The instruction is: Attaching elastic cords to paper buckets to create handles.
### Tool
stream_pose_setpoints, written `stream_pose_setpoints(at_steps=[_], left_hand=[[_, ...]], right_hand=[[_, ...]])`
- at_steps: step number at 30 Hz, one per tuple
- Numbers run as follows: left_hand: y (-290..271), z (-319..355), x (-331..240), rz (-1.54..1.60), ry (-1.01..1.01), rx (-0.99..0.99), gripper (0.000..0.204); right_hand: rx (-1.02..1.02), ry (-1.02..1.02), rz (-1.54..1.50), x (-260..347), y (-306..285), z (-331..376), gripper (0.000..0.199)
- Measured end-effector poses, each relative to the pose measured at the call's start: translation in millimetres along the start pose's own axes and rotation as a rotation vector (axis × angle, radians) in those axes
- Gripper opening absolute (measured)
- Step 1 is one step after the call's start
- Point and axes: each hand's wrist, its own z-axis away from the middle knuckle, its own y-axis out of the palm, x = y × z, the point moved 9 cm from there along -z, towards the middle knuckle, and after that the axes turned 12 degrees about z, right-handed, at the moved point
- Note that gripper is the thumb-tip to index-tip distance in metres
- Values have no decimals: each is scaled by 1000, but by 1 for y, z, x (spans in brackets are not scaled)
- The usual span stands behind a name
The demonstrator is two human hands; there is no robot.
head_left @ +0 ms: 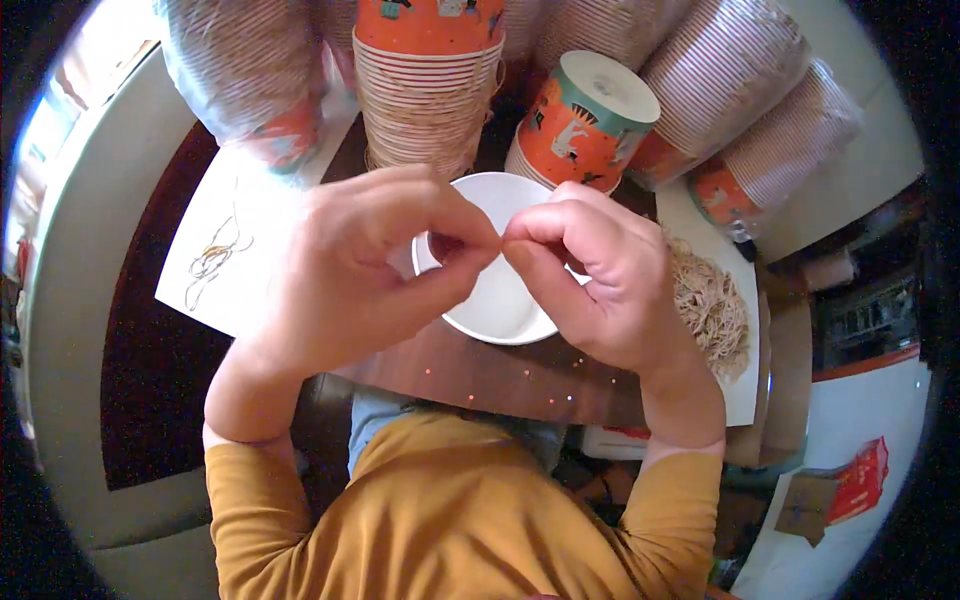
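Note:
Both hands meet in the middle, fingertips almost touching, above a white-lined round paper tub (500,300) with its mouth facing up. My left hand (365,260) is closed in a pinch of thumb and index finger. Mirroring it, my right hand (605,270) pinches too. Whatever lies between the fingertips is too small to make out. Just behind the tub stands an upside-down orange tub (575,130) with a green band and printed figures. A tall nested stack of such tubs (425,85) rises beyond my left hand, with thin beige strands about it.
A heap of beige strands (712,310) lies at the right on a white sheet (742,400). Several loose strands (212,262) rest on another white sheet (180,285) at the left. Plastic-wrapped tub stacks (725,80) line the back of the brown table (480,380).

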Motion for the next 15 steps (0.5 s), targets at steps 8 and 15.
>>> stream_pose_setpoints(at_steps=[8, 15], left_hand=[[28, 24, -16, -315, 477, 246, 20], [38, 37, -2, -307, 451, 247, 25]], right_hand=[[324, 503, -550, -31, 36, 42, 11], [289, 672, -669, -43, 47, 72, 9]])
